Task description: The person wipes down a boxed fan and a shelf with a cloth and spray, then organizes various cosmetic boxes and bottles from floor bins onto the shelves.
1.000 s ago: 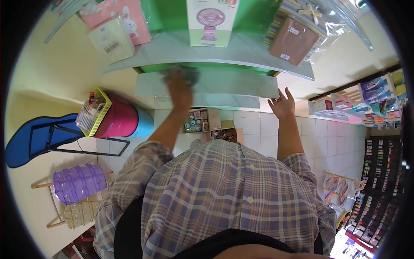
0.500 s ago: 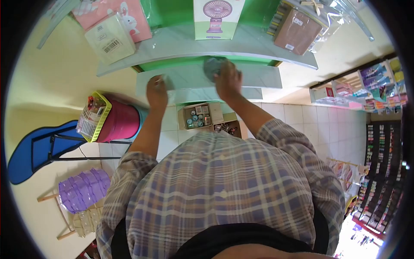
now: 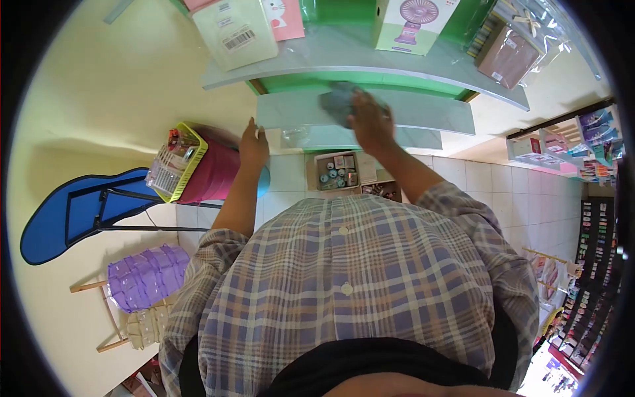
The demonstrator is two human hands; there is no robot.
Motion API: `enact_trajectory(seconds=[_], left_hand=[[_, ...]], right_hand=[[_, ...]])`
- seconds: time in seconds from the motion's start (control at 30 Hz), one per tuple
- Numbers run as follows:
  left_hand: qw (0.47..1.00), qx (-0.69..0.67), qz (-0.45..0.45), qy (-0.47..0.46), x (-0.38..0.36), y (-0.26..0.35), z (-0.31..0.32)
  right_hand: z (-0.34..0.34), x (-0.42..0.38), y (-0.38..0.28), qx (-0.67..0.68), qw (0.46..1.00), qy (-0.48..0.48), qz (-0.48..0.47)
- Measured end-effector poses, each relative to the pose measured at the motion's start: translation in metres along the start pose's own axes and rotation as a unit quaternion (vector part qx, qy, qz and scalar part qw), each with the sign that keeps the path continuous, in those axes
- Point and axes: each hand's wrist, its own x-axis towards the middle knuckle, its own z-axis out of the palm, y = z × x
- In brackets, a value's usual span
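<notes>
My right hand (image 3: 374,122) is closed on a grey cloth (image 3: 338,104), slightly blurred, which rests against the middle shelf (image 3: 430,114). My left hand (image 3: 254,144) is beside that shelf's left end, fingers apart and nothing in them. On the lower shelf (image 3: 417,139), to the right of my left hand, lies a clear plastic item (image 3: 296,137) whose kind I cannot make out.
Above, the top shelf (image 3: 317,59) carries a fan box (image 3: 413,26), a pale green package (image 3: 236,33) and a brown box (image 3: 508,56). An open carton (image 3: 336,171) of small jars stands below. At left are a pink bin (image 3: 215,169), a yellow basket (image 3: 192,162) and a blue folding chair (image 3: 49,215).
The view has shifted, so the shelves appear farther right. My left hand has opened and is off the shelf surface; a clear plastic item now shows on the lower shelf. The cloth has shifted along the shelf.
</notes>
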Motion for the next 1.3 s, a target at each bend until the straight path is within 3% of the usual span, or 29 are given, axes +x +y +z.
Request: enact_trajectory(seconds=[0.1, 0.17, 0.2, 0.27, 0.3, 0.4, 0.43, 0.6, 0.7, 0.87, 0.97, 1.03, 1.07, 1.1, 1.17, 1.23, 1.3], left_hand=[[0.999, 0.003, 0.036, 0.004, -0.007, 0.001, -0.004], [0.998, 0.004, 0.057, 0.018, -0.008, 0.001, -0.006], [0.998, -0.005, 0.053, 0.014, -0.008, 0.002, -0.007], [0.999, -0.017, 0.045, 0.015, -0.006, 0.006, -0.008], [0.999, -0.019, 0.03, 0.018, -0.006, 0.008, -0.007], [0.999, -0.04, 0.026, -0.009, -0.008, 0.01, -0.009], [0.996, -0.06, 0.041, -0.044, -0.007, 0.008, -0.009], [0.993, -0.051, 0.097, -0.041, -0.011, -0.007, 0.005], [0.991, -0.047, 0.091, -0.081, -0.009, -0.012, 0.0], [0.99, -0.059, 0.075, -0.108, -0.01, -0.015, -0.007], [0.987, -0.113, 0.02, -0.109, -0.01, 0.002, -0.005], [0.985, -0.148, 0.03, -0.087, -0.009, 0.021, -0.017], [0.994, -0.088, 0.034, -0.055, -0.008, 0.024, -0.027], [0.998, -0.028, 0.044, -0.023, -0.01, 0.036, -0.03], [0.981, 0.053, 0.162, 0.087, -0.002, 0.027, -0.019], [0.968, 0.037, 0.242, 0.052, 0.003, 0.046, -0.022], [0.957, 0.052, 0.286, 0.02, 0.003, 0.057, -0.008]], right_hand=[[-0.019, -0.022, 0.041, -0.046, 0.997, 0.015, 0.061], [-0.05, -0.023, 0.046, -0.024, 0.99, -0.039, 0.136], [-0.049, -0.02, 0.045, -0.027, 0.99, -0.038, 0.131], [-0.039, -0.008, 0.036, -0.017, 0.988, 0.016, 0.155], [-0.033, 0.0, 0.03, 0.041, 0.986, 0.068, 0.147], [0.006, 0.018, 0.008, 0.111, 0.984, 0.083, 0.108], [0.011, 0.02, -0.007, 0.123, 0.988, 0.064, 0.068], [0.004, 0.046, -0.086, 0.198, 0.966, -0.008, -0.168], [0.021, 0.062, -0.119, 0.209, 0.954, -0.027, -0.215], [0.035, 0.084, -0.141, 0.214, 0.953, -0.096, -0.19], [0.037, 0.091, -0.131, 0.195, 0.952, -0.13, -0.197], [0.037, 0.094, -0.131, 0.18, 0.952, -0.131, -0.211], [0.038, 0.094, -0.137, 0.182, 0.951, -0.13, -0.216], [0.035, 0.093, -0.134, 0.182, 0.951, -0.126, -0.217], [0.017, 0.092, -0.128, 0.17, 0.951, -0.144, -0.214], [0.012, 0.079, -0.114, 0.16, 0.952, -0.171, -0.199], [0.014, 0.06, -0.103, 0.17, 0.961, -0.1, -0.195]])
